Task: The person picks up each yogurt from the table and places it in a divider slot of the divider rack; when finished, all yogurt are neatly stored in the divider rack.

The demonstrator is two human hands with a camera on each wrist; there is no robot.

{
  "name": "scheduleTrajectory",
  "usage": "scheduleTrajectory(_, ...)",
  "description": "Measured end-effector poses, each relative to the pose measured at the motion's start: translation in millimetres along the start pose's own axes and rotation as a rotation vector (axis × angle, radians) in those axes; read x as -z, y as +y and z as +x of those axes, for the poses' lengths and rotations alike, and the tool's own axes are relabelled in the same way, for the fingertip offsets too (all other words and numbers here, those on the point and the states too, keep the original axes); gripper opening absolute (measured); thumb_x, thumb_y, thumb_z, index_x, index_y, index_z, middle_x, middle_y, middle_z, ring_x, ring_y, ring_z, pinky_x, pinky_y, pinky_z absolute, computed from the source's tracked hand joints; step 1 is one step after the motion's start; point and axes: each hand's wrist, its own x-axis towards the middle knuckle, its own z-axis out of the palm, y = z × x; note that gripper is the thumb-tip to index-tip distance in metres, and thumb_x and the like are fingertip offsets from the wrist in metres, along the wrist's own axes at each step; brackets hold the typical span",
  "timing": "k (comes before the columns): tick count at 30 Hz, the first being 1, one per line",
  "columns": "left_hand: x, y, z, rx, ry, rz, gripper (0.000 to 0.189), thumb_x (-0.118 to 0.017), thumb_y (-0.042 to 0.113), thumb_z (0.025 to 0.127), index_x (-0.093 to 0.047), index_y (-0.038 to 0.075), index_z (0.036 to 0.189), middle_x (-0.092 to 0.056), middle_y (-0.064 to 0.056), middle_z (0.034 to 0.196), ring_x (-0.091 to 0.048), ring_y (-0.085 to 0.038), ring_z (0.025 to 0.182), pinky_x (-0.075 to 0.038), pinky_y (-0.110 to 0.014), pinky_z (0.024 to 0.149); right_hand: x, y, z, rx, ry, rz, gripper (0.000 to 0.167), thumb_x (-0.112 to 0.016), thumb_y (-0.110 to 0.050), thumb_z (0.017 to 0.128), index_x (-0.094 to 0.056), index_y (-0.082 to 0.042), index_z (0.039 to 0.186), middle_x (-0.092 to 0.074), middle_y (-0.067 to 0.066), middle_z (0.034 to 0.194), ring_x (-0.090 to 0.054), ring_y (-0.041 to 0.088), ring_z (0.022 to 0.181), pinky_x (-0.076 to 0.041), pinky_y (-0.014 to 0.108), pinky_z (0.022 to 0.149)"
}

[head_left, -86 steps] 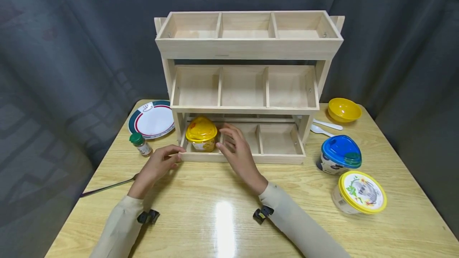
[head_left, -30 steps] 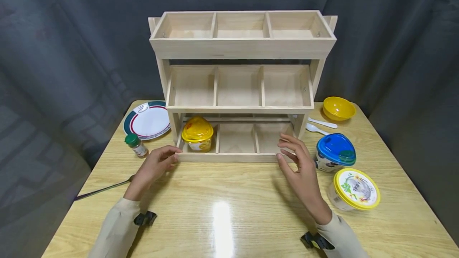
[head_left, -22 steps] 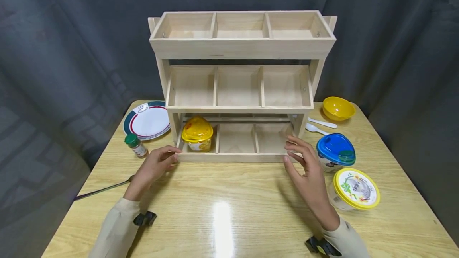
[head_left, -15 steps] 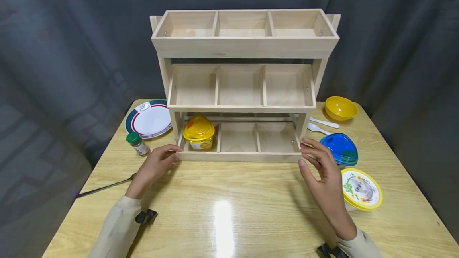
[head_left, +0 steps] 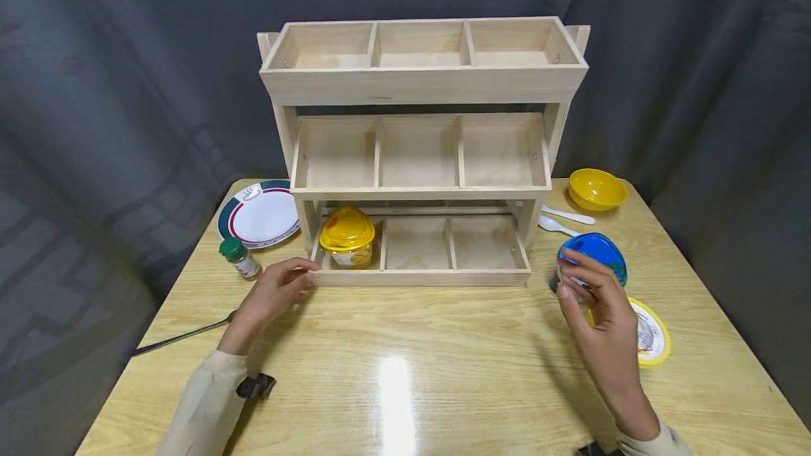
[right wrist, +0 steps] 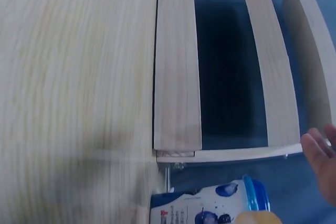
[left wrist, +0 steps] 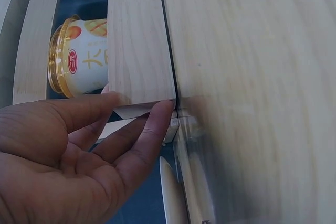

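Wooden rack [head_left: 421,86], three tiers of three compartments. Only the bottom-left holds anything: a yellow-lidded cup [head_left: 346,236]. Left hand [head_left: 274,292] rests relaxed fingertips [left wrist: 160,111] on the bottom tray's left front corner. Right hand [head_left: 598,312], fingers loosely curled, touches the blue-lidded tub [head_left: 595,253] on the table [head_left: 405,371] right of the rack; grip unclear. A yellow-rimmed tub [head_left: 649,340] sits just beside.

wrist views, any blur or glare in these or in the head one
Head view: sharp, with a bright glare patch on the table and wide-angle bowing at the edges. Left wrist view: left hand and yellow cup sharp, tabletop smeared toward the lower right. Right wrist view: tabletop blurred on the left, blue cup fairly clear, only the right hand fingertips showing.
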Motion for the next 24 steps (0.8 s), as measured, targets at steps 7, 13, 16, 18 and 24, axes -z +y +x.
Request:
scheduleTrajectory(7, -0.4, -2.0, 0.6, 0.008, -0.001, -0.002, 0.025, -0.057, 0.001, 0.112, -0.067, -0.008, 0.133, -0.066, -0.028, 0.130, -0.068, -0.034, 0.107, -0.063, -0.036, 0.086, 13.4, 0.3, -1.7, -0.007, 0.026, -0.053, 0.030, -0.061, 0.027, 0.095, -0.062, 0.020, 0.124, -0.060, 0.010, 0.149, -0.055, 0.017, 0.140, -0.049, 0.017, 0.106)
scheduleTrajectory(13, 0.8, -0.8, 0.7, 0.006, -0.005, -0.009, 0.025, -0.057, 0.000, 0.112, -0.066, -0.009, 0.133, -0.066, -0.028, 0.130, -0.067, -0.034, 0.106, -0.063, -0.038, 0.086, 25.6, 2.6, -3.2, -0.017, 0.070, -0.091, 0.035, -0.064, 0.027, 0.093, -0.060, 0.020, 0.127, -0.059, 0.008, 0.150, -0.054, 0.017, 0.142, -0.046, 0.016, 0.107)
scheduleTrajectory(16, 1.2, 0.7, 0.5, -0.004, -0.007, -0.012, 0.026, -0.057, 0.001, 0.112, -0.065, -0.009, 0.134, -0.065, -0.029, 0.131, -0.068, -0.034, 0.107, -0.063, -0.040, 0.086, 31.1, 2.3, -3.9, -0.043, 0.086, -0.128, 0.037, -0.065, 0.027, 0.093, -0.061, 0.019, 0.129, -0.059, 0.005, 0.150, -0.054, 0.016, 0.141, -0.046, 0.014, 0.107)
scheduleTrajectory(18, 1.2, 0.7, 0.3, -0.007, -0.006, -0.014, 0.026, -0.057, 0.000, 0.112, -0.065, -0.010, 0.134, -0.066, -0.029, 0.130, -0.068, -0.033, 0.106, -0.063, -0.040, 0.085, 34.7, 2.3, -4.7, -0.071, 0.091, -0.153, 0.040, -0.066, 0.028, 0.092, -0.061, 0.017, 0.130, -0.059, 0.004, 0.151, -0.054, 0.015, 0.140, -0.046, 0.014, 0.106)
scheduleTrajectory(24, 1.4, -0.8, 0.4, -0.010, 0.000, -0.018, 0.025, -0.057, 0.000, 0.112, -0.065, -0.010, 0.133, -0.067, -0.028, 0.128, -0.067, -0.030, 0.103, -0.062, -0.036, 0.082, 47.2, 3.2, -6.2, -0.166, 0.127, -0.197, 0.045, -0.066, 0.029, 0.091, -0.061, 0.014, 0.134, -0.058, 0.000, 0.151, -0.054, 0.015, 0.140, -0.046, 0.013, 0.105)
